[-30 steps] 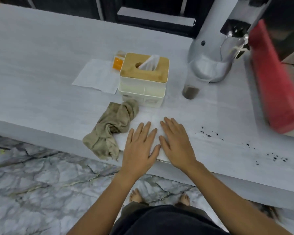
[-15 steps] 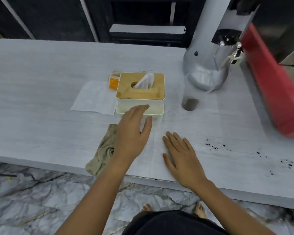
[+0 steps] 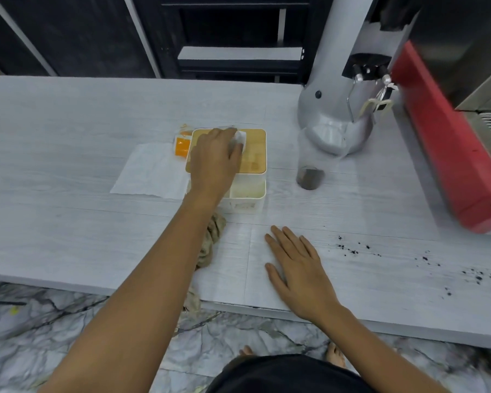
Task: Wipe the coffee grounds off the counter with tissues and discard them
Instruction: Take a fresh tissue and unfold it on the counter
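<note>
Hiding tissue (image 3: 240,136) and lid slot: left hand (image 3: 214,160).

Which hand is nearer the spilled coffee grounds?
Right. The right hand lies flat just left of the coffee grounds; the left hand is far off on the tissue box.

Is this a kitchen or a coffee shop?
Probably a coffee bar or cafe counter: a silver coffee grinder stands beside a red espresso machine, and dark coffee grounds are scattered on the grey counter.
</note>
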